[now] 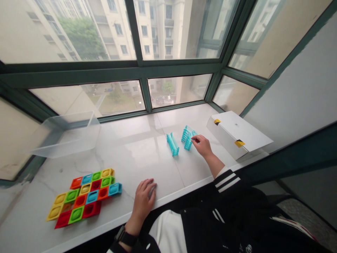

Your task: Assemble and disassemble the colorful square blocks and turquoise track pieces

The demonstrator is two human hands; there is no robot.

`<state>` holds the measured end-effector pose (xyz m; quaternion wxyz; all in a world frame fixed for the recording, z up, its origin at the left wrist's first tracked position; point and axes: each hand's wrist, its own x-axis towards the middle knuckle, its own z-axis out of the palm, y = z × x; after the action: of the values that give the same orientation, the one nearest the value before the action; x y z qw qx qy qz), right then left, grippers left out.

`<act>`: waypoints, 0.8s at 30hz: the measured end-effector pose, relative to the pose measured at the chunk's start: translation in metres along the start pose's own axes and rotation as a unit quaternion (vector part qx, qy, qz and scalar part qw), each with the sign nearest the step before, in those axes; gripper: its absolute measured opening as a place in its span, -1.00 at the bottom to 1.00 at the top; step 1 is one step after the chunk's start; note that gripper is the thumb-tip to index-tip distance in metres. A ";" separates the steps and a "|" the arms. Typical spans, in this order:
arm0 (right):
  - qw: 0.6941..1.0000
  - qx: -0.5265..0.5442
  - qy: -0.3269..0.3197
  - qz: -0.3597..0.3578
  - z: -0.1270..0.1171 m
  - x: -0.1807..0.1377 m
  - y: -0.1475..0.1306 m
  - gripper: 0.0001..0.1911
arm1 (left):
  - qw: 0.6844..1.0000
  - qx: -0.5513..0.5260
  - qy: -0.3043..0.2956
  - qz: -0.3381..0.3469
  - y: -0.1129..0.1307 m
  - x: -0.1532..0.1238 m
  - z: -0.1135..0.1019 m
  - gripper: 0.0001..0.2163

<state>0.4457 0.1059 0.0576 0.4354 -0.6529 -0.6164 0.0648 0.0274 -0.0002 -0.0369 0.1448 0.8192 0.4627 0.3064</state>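
Right hand (203,144) pinches the curved turquoise track piece (187,137) on the white sill (137,151), a straight turquoise piece (172,144) just beside; left hand (144,199) lies flat near the coloured block mat (84,196), white box (237,134) at right

Your white window ledge (137,151) carries a clear tub (65,135), colored blocks (84,196), two turquoise ribbed pieces (172,144) (187,137) and a white box (237,135).

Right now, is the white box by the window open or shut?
Shut: the white box lies flat with its lid down, and two yellow-and-black tabs fold over its front edge.
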 end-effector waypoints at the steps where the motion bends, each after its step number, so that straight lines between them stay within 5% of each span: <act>1: 1.000 0.000 0.000 0.000 0.000 0.000 0.000 -0.85 | 1.000 0.000 0.000 -0.001 0.000 0.000 0.000 -0.76; 24: 1.000 -0.013 -0.017 -0.009 0.003 -0.002 0.006 -0.85 | 1.000 -0.002 -0.007 -0.003 0.000 0.001 0.000 -0.76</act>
<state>0.4482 0.1065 0.0508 0.4167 -0.6519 -0.6303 0.0638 0.0278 0.0002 -0.0363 0.1505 0.8199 0.4635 0.3005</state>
